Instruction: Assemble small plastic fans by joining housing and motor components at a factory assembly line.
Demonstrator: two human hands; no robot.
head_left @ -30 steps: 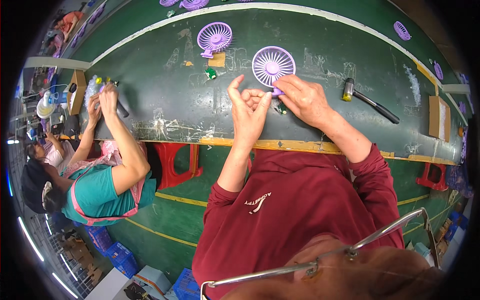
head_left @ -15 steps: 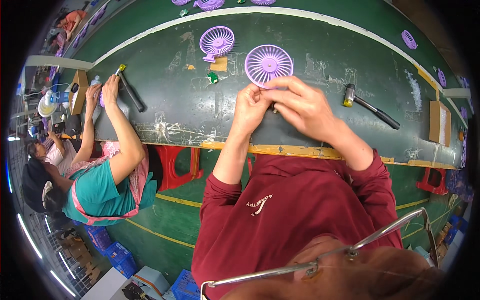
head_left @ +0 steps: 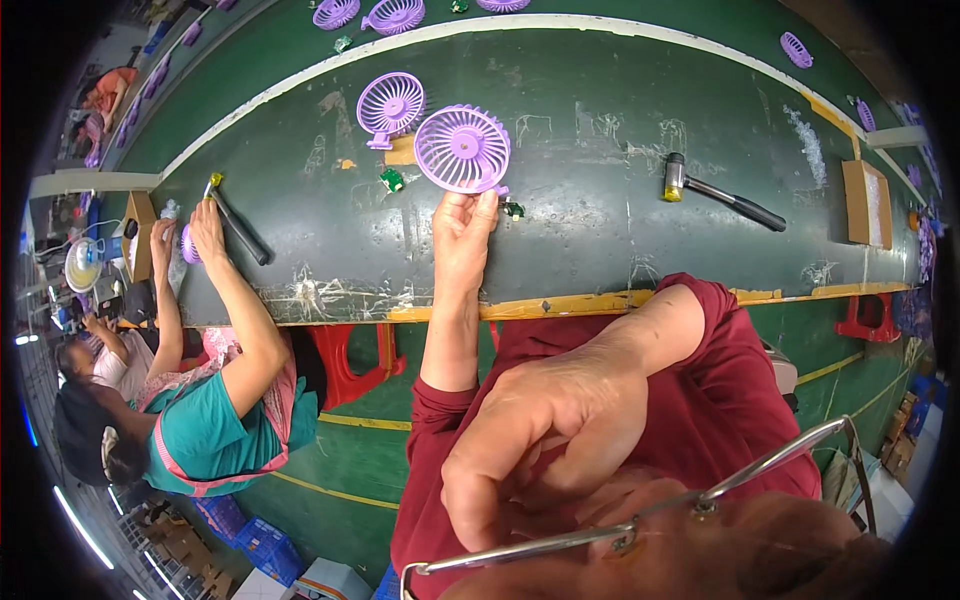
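Observation:
A round purple fan grille point(head_left: 462, 150) with open ribs is held up over the table. My left hand point(head_left: 464, 240) pinches it at its lower edge, thumb and fingers together. Just right of my left fingertips, a small green circuit board point(head_left: 513, 210) shows below the grille's rim. My right hand point(head_left: 550, 435) is raised off the table in front of my chest, near the glasses. Its fingers are curled in and no object shows between them; the fingertips are partly hidden. Behind the held grille lies a second purple fan grille point(head_left: 391, 102), with a loose green circuit board point(head_left: 392, 180) nearby.
A hammer point(head_left: 720, 195) with a black handle lies to the right, near an open cardboard box point(head_left: 868, 205). At left a co-worker in a teal top point(head_left: 215, 420) works beside another hammer point(head_left: 240, 228). More purple grilles point(head_left: 394, 14) lie beyond the white strip.
My right hand has left the grille and come up toward the glasses. My left hand now holds the grille alone, slightly further left. The whole view has shifted a little.

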